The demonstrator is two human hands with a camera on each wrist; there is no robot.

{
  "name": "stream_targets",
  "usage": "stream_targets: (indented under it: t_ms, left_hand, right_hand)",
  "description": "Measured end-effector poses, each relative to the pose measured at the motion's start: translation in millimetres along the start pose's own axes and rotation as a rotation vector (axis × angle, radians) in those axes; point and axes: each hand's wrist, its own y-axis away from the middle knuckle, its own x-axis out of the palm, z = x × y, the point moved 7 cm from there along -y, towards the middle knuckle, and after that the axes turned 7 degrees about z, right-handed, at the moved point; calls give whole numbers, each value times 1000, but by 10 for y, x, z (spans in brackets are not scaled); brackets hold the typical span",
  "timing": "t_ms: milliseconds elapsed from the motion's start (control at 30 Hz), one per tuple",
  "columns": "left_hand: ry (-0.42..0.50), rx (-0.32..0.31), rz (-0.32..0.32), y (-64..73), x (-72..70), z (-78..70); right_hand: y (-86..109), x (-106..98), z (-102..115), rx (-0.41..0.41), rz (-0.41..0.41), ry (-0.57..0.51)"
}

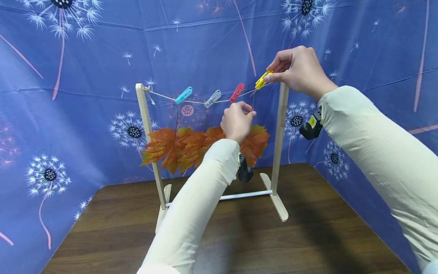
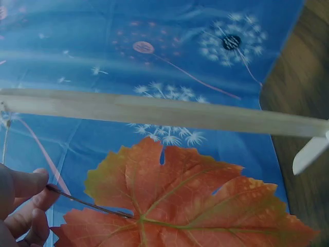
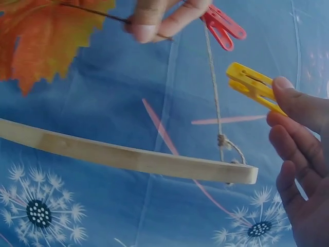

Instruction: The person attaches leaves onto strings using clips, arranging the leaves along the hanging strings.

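Observation:
Between thumb and fingertips my left hand (image 1: 237, 121) pinches the thin dark stem of an orange artificial leaf (image 2: 180, 206), which hangs below the string. My right hand (image 1: 302, 70) pinches a yellow clothespin (image 3: 252, 85) by one end, close to the string (image 1: 248, 92) at its right end. In the right wrist view the clothespin appears apart from the string. Blue (image 1: 184, 95), white (image 1: 213, 99) and red (image 1: 237, 93) clothespins sit along the string. More orange leaves (image 1: 167, 146) hang beneath it, partly hidden by my left hand and sleeve.
The string runs between two wooden posts, left (image 1: 148, 118) and right (image 1: 280, 133), on wooden feet. A white rod (image 1: 244, 195) joins them low down. The stand rests on a dark wooden table (image 1: 260, 236), with a blue dandelion-print cloth (image 1: 219, 45) behind.

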Motion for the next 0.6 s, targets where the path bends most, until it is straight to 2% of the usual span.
stream_targets:
  t_ms: [133,300,600]
  left_hand:
    - [-42,-33,-35,-40,22,-24]
    - [-21,-61,-66,-89,4,-2]
    - [0,-57,-56,-127,19,-22]
  right_hand:
    - [-91,-22,-6,22,48,35]
    - [-178,-3,-10,33,98,49]
    - [-252,42,-50,47,134,28]
